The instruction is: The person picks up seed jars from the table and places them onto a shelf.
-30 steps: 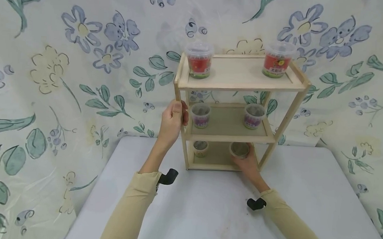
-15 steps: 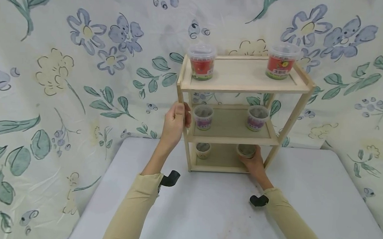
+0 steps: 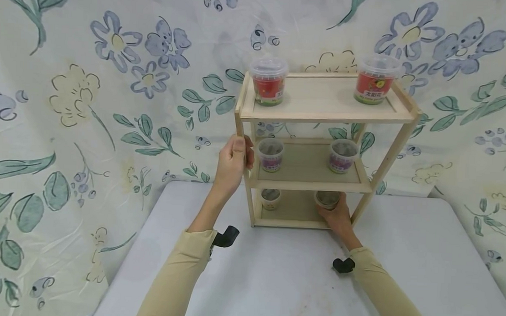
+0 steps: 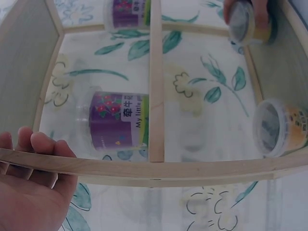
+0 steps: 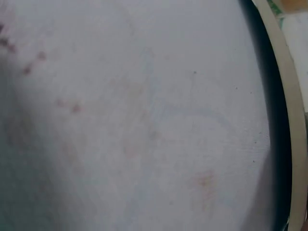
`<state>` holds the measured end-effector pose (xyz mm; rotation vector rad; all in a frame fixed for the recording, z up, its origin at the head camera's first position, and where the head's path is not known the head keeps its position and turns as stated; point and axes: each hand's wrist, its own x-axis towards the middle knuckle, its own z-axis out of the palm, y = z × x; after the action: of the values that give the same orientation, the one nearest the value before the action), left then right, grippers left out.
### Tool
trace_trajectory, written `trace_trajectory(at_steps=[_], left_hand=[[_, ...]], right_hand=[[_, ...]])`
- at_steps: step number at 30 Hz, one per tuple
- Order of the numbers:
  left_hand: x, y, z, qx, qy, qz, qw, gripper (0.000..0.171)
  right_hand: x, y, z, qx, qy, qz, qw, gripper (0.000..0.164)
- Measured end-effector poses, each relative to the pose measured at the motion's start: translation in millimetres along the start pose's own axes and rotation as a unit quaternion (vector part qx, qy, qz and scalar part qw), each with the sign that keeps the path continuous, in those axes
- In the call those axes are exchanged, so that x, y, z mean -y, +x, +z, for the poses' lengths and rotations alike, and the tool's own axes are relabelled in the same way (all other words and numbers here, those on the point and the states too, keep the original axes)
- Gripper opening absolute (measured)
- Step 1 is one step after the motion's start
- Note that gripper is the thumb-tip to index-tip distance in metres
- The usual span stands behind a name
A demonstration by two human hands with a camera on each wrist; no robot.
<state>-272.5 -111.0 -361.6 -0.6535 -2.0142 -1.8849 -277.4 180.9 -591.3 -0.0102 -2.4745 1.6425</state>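
A three-tier wooden shelf rack [image 3: 319, 99] stands on the white table. My left hand [image 3: 231, 164] grips its left front post, fingers curled over the wood, as the left wrist view also shows. On the bottom tier, toward the right, my right hand [image 3: 339, 218] holds a small plastic cup [image 3: 327, 199] by its side; the tier above partly hides it. A matching cup with a yellow label [image 4: 291, 127] sits at the bottom left. On the middle tier stand two purple-labelled cups, left [image 3: 271, 154] and right [image 3: 343, 156].
Two red-labelled cups with clear lids, left [image 3: 269, 83] and right [image 3: 376, 81], stand on the top tier. Flowered cloth [image 3: 153, 106] hangs behind the table [image 3: 273, 281]. The right wrist view shows mostly tabletop with specks.
My right hand has shifted the small cup rightward along the bottom tier, then stayed nearly still. My left hand keeps its grip on the post. The head view has shifted slightly.
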Motion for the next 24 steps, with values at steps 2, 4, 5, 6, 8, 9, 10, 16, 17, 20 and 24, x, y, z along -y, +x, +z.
trace_trajectory(at_steps=[2,4,5,6,8,9,10,16,17,20,24], left_hand=[[0.0,0.3,-0.2,0.000,0.001,0.000,1.0000,0.060],[-0.4,0.5,-0.2,0.001,0.002,0.000,1.0000,0.063],[-0.7,0.6,-0.2,0.001,0.002,-0.001,1.0000,0.062],[-1.0,0.7,-0.1,0.002,0.002,-0.001,1.0000,0.060],[-1.9,1.0,0.2,0.002,0.001,-0.003,1.0000,0.057],[-2.5,1.1,0.4,0.003,0.001,-0.004,1.0000,0.055],[-3.1,1.3,0.5,0.004,0.000,-0.005,1.0000,0.052],[-4.7,1.8,1.0,0.002,-0.002,-0.014,0.9999,0.040],[-4.7,1.8,0.9,0.002,0.000,-0.015,0.9999,0.039],[-4.7,1.6,0.9,0.001,0.001,-0.014,0.9999,0.039],[-2.9,1.9,0.2,0.003,0.003,-0.010,0.9999,0.051]], right_hand=[[0.3,0.5,-0.3,-0.001,-0.001,0.001,1.000,0.089],[0.7,1.1,-0.3,-0.004,-0.001,0.000,1.000,0.089],[0.9,1.2,-0.3,-0.007,-0.001,-0.001,1.000,0.088],[1.3,1.1,-0.3,-0.011,0.000,-0.003,1.000,0.088],[1.2,1.2,-0.1,-0.017,-0.001,-0.008,1.000,0.087],[1.3,1.0,0.2,-0.021,0.001,-0.011,1.000,0.087],[1.4,0.8,0.4,-0.025,0.002,-0.012,1.000,0.087],[1.2,0.0,1.7,-0.028,0.005,-0.004,1.000,0.085],[1.2,-0.1,1.9,-0.027,0.006,-0.001,1.000,0.085],[0.9,-0.5,2.9,-0.022,0.007,0.010,1.000,0.085],[0.3,-0.3,3.4,-0.018,0.006,0.017,1.000,0.086]])
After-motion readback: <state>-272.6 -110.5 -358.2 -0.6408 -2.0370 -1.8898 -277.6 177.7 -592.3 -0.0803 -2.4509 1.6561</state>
